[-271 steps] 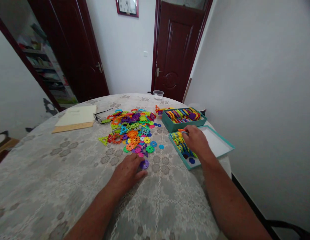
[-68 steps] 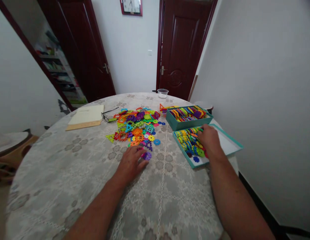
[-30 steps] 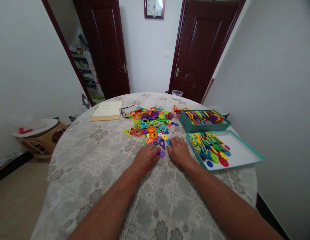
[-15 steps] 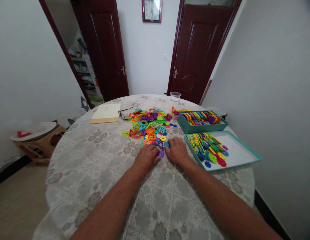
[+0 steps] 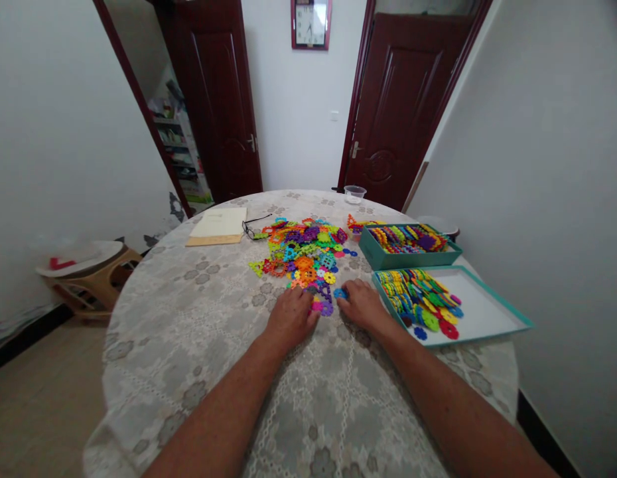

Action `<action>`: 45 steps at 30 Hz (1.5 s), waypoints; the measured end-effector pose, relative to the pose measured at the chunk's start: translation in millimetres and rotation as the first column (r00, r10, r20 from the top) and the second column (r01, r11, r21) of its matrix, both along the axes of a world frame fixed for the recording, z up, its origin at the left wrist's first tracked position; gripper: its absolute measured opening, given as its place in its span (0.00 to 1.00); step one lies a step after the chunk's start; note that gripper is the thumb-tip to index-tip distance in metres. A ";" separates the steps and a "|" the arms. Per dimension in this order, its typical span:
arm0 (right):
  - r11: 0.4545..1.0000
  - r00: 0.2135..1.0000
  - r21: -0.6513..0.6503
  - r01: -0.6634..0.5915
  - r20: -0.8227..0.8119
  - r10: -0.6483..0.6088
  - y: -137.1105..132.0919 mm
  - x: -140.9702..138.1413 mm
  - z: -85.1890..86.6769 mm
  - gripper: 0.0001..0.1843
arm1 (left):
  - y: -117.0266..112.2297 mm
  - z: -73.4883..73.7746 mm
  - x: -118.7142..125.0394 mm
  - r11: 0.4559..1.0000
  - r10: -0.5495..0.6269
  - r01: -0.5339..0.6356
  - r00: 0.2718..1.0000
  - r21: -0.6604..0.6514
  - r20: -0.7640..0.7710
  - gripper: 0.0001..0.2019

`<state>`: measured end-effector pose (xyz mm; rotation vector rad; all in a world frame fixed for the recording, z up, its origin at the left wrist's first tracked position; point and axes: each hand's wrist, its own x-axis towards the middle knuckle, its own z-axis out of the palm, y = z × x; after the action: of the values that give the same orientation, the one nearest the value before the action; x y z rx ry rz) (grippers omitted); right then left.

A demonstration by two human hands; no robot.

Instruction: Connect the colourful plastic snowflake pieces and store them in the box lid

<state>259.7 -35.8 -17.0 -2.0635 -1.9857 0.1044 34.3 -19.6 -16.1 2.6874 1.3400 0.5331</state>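
Observation:
My left hand (image 5: 291, 315) rests low on the table, its fingers curved down and its thumb apart from them. Beside its fingertips lie a pink plastic piece (image 5: 316, 306) and a purple gear-edged disc (image 5: 327, 309). Opposite, my right hand (image 5: 361, 304) has its thumb and fingertips closed on a blue gear-edged disc (image 5: 340, 293). Dark purple lattice pieces (image 5: 325, 291) lie between the hands. Just beyond them spreads a heap of bright plastic linking pieces (image 5: 304, 263), with orange, green, yellow and purple shapes.
A green box (image 5: 411, 259) packed with discs stands at right, behind its white-lined lid (image 5: 487, 309) holding more discs (image 5: 425, 302). Glasses (image 5: 250, 230) and papers (image 5: 219, 223) lie back left. A clear bowl (image 5: 355, 194) sits at the far edge of the flowered tablecloth (image 5: 204, 325).
The view has shifted slightly. My left hand has drawn a little left of the purple disc, exposing the pink piece. My right hand stays at the blue disc, which shows more now.

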 end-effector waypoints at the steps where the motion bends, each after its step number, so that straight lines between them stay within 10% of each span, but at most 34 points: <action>1: 1.000 1.000 -0.016 0.003 -0.014 -0.004 0.6 0.4 0.4 0.15 | -1.6 1.6 -0.8 1.000 0.014 -0.014 1.000 -0.007 -0.020 0.09; 12: 0.999 0.963 -0.008 -0.036 -0.268 0.032 -9.0 -2.3 6.1 0.06 | -8.5 2.5 -5.1 0.983 0.122 -0.133 0.988 -0.128 -0.092 0.10; 18: 0.966 0.827 0.026 -0.256 -0.512 0.233 -26.2 -15.5 14.6 0.24 | -4.9 -0.3 -9.2 0.971 0.138 -0.150 0.988 -0.188 -0.075 0.09; 26: 0.958 0.915 -0.021 -0.285 -0.305 0.266 -24.5 -33.9 5.2 0.19 | -5.7 3.3 -14.0 0.965 0.154 -0.162 0.986 -0.204 -0.057 0.11; 45: 0.950 0.908 -0.182 -0.255 -0.382 0.171 -2.3 -26.5 12.6 0.16 | -4.9 10.1 -23.2 0.968 0.135 -0.143 0.990 -0.204 -0.052 0.09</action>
<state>233.2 -38.2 -4.4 -1.7738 -2.0266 0.7365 11.1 -24.4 -6.0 2.4621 1.5105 0.3332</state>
